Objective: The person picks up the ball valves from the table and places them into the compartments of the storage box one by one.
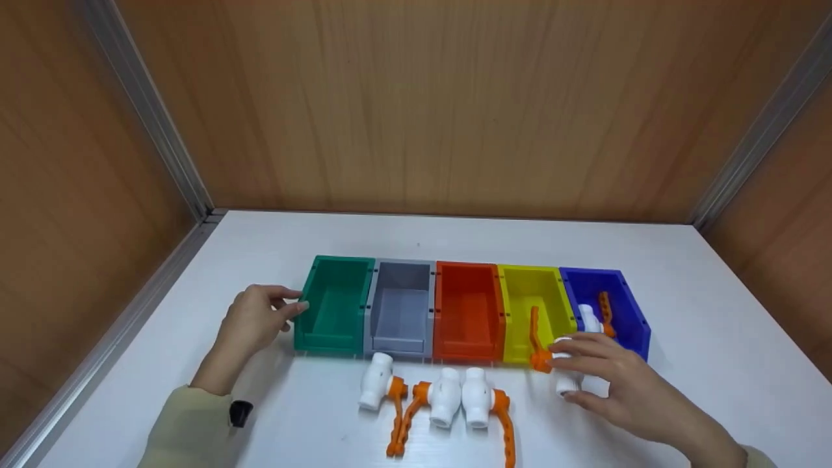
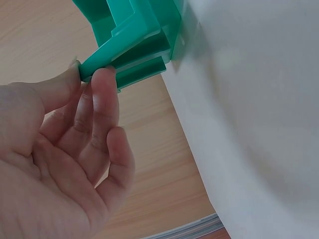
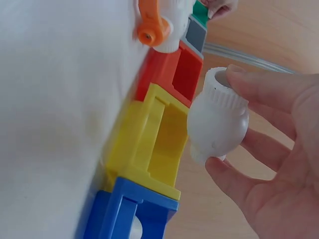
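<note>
My left hand (image 1: 252,320) pinches the left rim of the green bin (image 1: 338,283) between thumb and fingers; the left wrist view shows the thumb above the bin's edge and the fingertips below it. With fingers and thumb at its two ends, my right hand (image 1: 617,377) holds a white ball valve (image 3: 217,122) in front of the yellow bin (image 1: 530,279). Its orange lever (image 1: 535,331) points up and overlaps that bin in the head view. Inside the blue bin (image 1: 634,325) lies another white valve (image 1: 588,318) with an orange lever, partly hidden by my right hand.
Between the green and yellow bins stand a grey bin (image 1: 401,302) and a red bin (image 1: 468,299), joined in one row. In front lie three more valves: one at left (image 1: 377,382), one in the middle (image 1: 446,398), one at right (image 1: 477,398). Wooden panels (image 1: 416,110) enclose the white table (image 1: 292,416).
</note>
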The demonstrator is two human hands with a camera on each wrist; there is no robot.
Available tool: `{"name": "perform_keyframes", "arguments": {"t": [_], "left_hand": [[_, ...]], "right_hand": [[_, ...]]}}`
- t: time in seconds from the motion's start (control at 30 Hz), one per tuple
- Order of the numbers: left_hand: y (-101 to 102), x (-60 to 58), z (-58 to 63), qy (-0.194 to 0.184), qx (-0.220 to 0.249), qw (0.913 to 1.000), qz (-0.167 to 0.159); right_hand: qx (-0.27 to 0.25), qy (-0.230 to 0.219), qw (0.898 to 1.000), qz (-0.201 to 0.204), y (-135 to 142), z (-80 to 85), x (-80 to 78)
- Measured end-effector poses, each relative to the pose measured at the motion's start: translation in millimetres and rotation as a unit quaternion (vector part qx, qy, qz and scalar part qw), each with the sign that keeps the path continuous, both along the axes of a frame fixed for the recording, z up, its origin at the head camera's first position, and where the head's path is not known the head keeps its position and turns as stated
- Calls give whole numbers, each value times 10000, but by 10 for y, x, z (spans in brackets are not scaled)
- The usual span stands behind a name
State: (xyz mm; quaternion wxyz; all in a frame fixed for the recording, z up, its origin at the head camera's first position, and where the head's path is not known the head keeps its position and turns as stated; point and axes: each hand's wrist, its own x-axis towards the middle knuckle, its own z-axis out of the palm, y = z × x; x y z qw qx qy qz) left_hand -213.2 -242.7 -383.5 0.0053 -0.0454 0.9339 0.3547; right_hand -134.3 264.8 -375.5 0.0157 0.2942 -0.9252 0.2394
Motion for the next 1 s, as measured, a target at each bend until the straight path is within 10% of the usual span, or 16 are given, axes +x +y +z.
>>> {"name": "perform_keyframes", "arguments": {"t": [1.0], "left_hand": [[7,0,-11,31,-48,9999,-91]], "right_hand": [[356,100,9992,-126,-130,-167,-811]]}}
